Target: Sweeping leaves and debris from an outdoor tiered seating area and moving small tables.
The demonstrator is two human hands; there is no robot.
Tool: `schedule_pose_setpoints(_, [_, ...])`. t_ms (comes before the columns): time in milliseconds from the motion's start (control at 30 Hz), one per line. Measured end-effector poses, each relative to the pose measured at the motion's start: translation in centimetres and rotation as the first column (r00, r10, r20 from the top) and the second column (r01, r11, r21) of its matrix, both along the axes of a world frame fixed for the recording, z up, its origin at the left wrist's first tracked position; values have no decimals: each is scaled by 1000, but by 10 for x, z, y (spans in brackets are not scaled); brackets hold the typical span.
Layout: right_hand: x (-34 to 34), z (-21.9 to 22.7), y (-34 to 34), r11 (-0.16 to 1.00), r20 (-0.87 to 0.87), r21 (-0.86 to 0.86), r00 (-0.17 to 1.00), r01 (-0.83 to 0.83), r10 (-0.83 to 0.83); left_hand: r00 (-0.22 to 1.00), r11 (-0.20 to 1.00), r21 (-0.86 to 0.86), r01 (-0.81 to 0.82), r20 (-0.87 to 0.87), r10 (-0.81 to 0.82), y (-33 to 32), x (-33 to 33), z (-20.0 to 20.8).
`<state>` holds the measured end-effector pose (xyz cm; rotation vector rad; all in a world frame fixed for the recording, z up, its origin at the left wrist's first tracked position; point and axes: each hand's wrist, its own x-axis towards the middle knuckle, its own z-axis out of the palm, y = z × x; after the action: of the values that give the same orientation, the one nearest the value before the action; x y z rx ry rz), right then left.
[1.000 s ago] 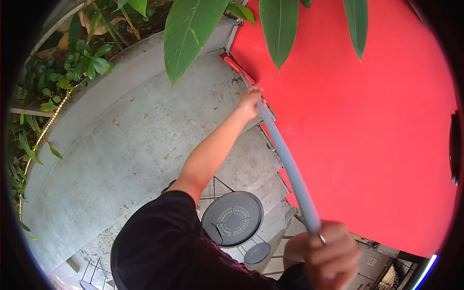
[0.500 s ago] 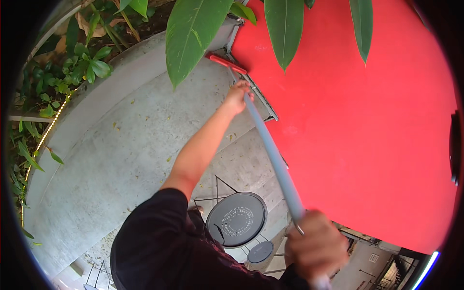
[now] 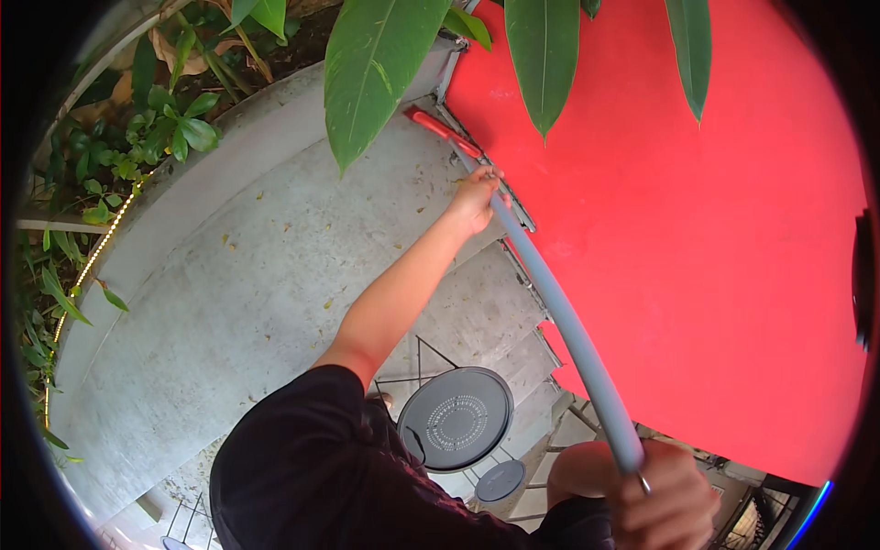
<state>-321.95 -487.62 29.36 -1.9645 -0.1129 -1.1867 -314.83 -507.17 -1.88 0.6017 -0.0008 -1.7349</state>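
A long grey pole with a narrow red crosswise head point(image 3: 443, 131) slants across the view; whether it is a broom or a squeegee I cannot tell. My left hand point(image 3: 474, 200), arm stretched forward, is wrapped round the grey pole point(image 3: 570, 316) a little below the head. At the lower right, my right hand point(image 3: 665, 495) grips the pole's near end, beside a small metal loop. The red head lies low on the grey concrete floor point(image 3: 302, 266), close to the foot of the bright red wall point(image 3: 678, 257).
Large green leaves point(image 3: 541, 64) hang in at the top. A curved concrete ledge point(image 3: 137, 266) borders plants point(image 3: 188, 128) and a string of lights point(image 3: 96, 252) on the left. Below my left arm stands a round dark table point(image 3: 467, 390) near a small round seat point(image 3: 500, 479).
My right hand has moved right and slightly down with the pole's near end. My left hand and the red head have shifted a little right and nearer.
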Motion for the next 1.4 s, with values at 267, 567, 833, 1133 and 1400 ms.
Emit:
schedule_pose_setpoints(267, [-29,-29,-12,918,150,90,906,387,-396,987,978,177,-107,135,84,9,-11,-57])
schedule_pose_setpoints(567, [-2,19,1,992,130,12,983,127,-128,999,1000,6,-24,-38,24,22,-38,13])
schedule_pose_setpoints(833, [-8,15,0,996,-15,73,999,-44,45,992,988,86,127,15,-129,58,-39,-47])
schedule_pose_setpoints(1133, [-8,15,15,994,-41,22,994,106,-105,995,995,13,102,-7,-102,27,-50,-15])
schedule_pose_setpoints(1400, [-32,44,24,993,154,93,986,-75,60,994,983,153,105,24,-110,108,-46,-15])
